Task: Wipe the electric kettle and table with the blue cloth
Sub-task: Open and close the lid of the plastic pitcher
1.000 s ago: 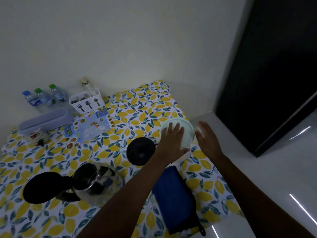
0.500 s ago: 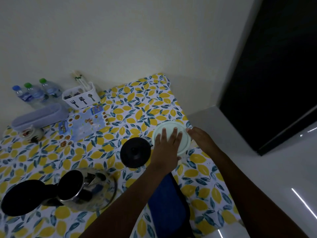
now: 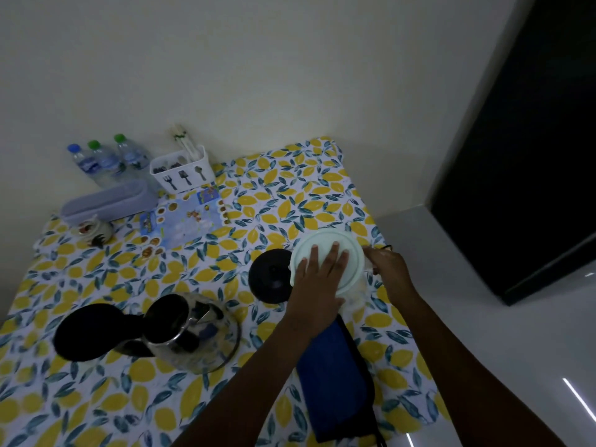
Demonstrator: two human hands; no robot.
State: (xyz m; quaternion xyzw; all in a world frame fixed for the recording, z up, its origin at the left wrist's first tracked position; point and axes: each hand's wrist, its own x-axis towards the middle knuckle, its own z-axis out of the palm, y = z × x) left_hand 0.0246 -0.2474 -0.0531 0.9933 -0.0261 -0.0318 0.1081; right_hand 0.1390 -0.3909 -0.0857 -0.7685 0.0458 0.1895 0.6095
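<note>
On the table, which wears a cloth with yellow lemons and blue leaves, the head view shows two bare arms reaching in from 5 o'clock.

The left hand lies flat on a round pale lid with its fingers spread out. The lid sits on a see-through tub that is hard to make out. The right hand is at the 3 o'clock side of that tub, touching its edge; I cannot tell if its fingers are curled around it or just resting.

The blue cloth lies folded on the table near 5 o'clock, partly under the left arm. No hand is touching it.

The electric kettle stands at 8 o'clock from the lid, shiny, with its black lid flipped open to the left. A round black base sits just beside the pale lid, at its 9 o'clock.

Far back near 11 o'clock stand three water bottles; their labels are too small to read. Next to them is a white cutlery holder with little pictures of a fork, a turner and a spoon, a long purple box, and a picture mat whose writing is blurred.
</note>
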